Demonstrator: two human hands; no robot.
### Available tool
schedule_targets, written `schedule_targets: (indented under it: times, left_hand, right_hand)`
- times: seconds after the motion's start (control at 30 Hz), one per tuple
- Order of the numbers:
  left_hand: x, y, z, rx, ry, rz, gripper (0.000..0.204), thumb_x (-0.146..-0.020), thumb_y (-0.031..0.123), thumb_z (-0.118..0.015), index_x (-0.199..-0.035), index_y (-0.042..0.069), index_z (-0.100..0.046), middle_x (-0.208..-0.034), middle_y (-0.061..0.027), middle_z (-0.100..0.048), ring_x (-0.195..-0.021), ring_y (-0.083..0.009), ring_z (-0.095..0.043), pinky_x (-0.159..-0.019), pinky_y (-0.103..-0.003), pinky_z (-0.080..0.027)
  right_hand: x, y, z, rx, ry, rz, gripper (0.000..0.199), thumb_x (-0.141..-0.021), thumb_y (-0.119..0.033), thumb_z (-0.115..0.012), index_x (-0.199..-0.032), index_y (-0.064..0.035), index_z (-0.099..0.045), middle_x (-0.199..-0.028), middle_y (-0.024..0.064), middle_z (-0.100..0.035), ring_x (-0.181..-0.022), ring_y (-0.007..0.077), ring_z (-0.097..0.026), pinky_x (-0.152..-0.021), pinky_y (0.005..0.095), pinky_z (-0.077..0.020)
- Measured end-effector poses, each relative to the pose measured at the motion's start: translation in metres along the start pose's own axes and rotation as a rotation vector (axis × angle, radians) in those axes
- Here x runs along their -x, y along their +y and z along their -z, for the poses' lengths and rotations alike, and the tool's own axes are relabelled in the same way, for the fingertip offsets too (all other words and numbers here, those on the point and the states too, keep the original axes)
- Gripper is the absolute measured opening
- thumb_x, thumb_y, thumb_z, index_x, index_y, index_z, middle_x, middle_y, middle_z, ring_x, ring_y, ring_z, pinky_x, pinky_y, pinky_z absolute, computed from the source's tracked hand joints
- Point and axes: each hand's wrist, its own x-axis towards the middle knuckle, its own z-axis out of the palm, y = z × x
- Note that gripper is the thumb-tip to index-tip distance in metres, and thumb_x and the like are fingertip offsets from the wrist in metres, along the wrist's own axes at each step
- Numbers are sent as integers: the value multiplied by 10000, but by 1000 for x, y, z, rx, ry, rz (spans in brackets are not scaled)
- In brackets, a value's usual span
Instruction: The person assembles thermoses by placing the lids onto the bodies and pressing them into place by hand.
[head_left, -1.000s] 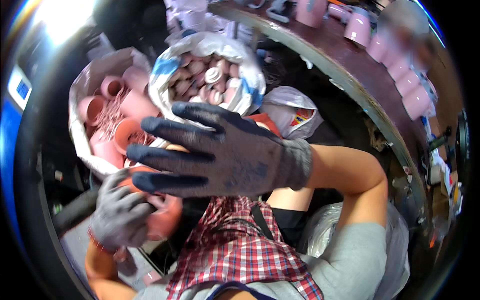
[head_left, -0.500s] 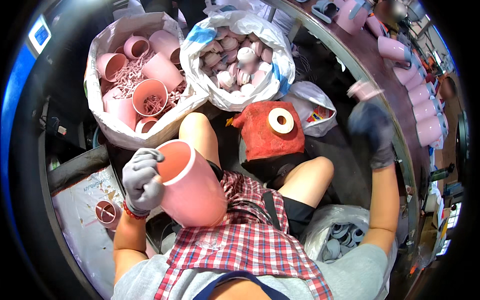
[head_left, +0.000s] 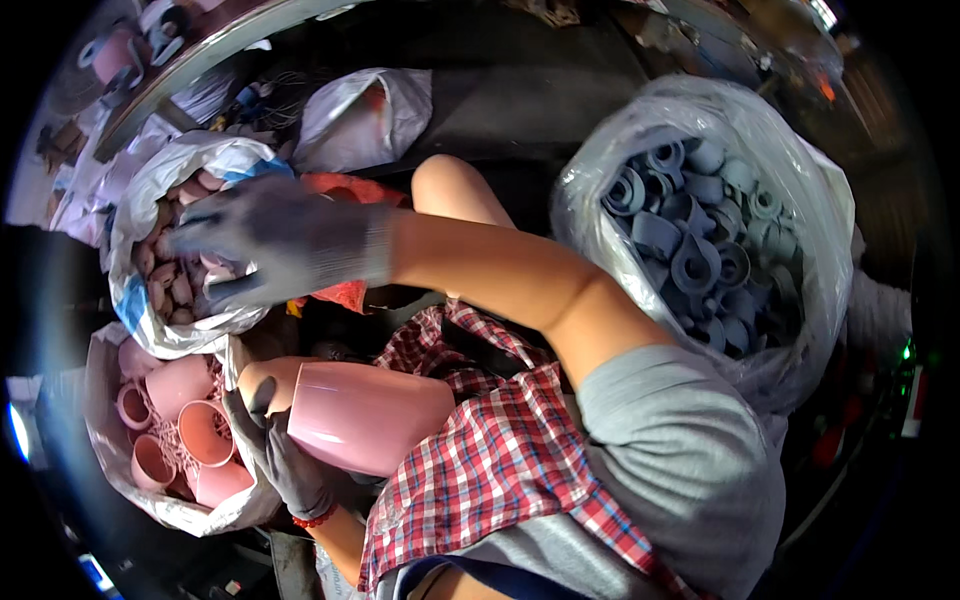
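My left hand (head_left: pixel 290 460), in a grey glove, grips the rim of a large pink plastic jug body (head_left: pixel 370 418). The jug lies on its side against my checked apron, its open end towards the hand. My right arm reaches across to the left, and my gloved right hand (head_left: pixel 265 240) hovers over a white sack (head_left: pixel 140 310) of small pink lid-like parts (head_left: pixel 165 270). Its fingers are spread, with nothing visible in them, and are slightly blurred. Partly hidden behind that wrist is a red cloth-covered block (head_left: pixel 345 292).
A second white sack (head_left: pixel 215 515) at lower left holds pink jug bodies (head_left: pixel 208 432) and pink shreds. On the right, a clear plastic bag (head_left: pixel 800 170) is full of blue-grey ring-shaped parts (head_left: pixel 690 265). A white bag (head_left: pixel 365 130) lies beyond my knee; a bench edge (head_left: pixel 230 40) runs behind.
The view has swung to the right. My right hand has come from the bench side, where it held a blurred pink piece, over the sack of pink parts. The jug stays in my left hand.
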Motion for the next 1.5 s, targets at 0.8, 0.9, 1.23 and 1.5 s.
schedule_targets:
  times: [0.8,0.9,1.23,1.5]
  left_hand:
    - [-3,-112,6,1090,-319,474,663,-815,391,-647,-1306,-2,-436,-1284,-142,-510,-1155,-251,-512,-988,-399,-400]
    - [-23,-44,-28,779,-235,362,879,-680,413,-762,-1336,-30,-378,-1294,-141,-497,-1177,-232,-495,-1004,-386,-384]
    - [-44,-20,-40,585,-632,-117,1289,-466,444,-915,-1441,4,-196,-1428,-132,-330,-1339,-238,-314,-1105,-401,-240]
    - [-33,-8,-54,769,-395,118,1281,-494,397,-907,-1449,-21,-164,-1445,-147,-276,-1362,-245,-260,-1120,-382,-191]
  right_hand:
    - [257,-149,302,1233,-1035,-1872,1086,-618,-515,-778,-1451,-88,-228,-1219,294,-510,-1100,356,-560,-941,420,-439]
    - [316,-132,294,1449,-1025,-1760,1117,-630,-519,-772,-1476,-121,-161,-1384,253,-382,-1183,363,-498,-930,440,-448]
    - [274,-133,407,896,124,-1213,839,-724,-163,-782,-1414,-25,-326,-1367,148,-414,-1235,243,-415,-1027,353,-357]
    - [204,-13,389,15,-108,-1041,532,-753,-63,-612,-1267,-24,-483,-1228,137,-534,-1055,237,-565,-831,355,-498]
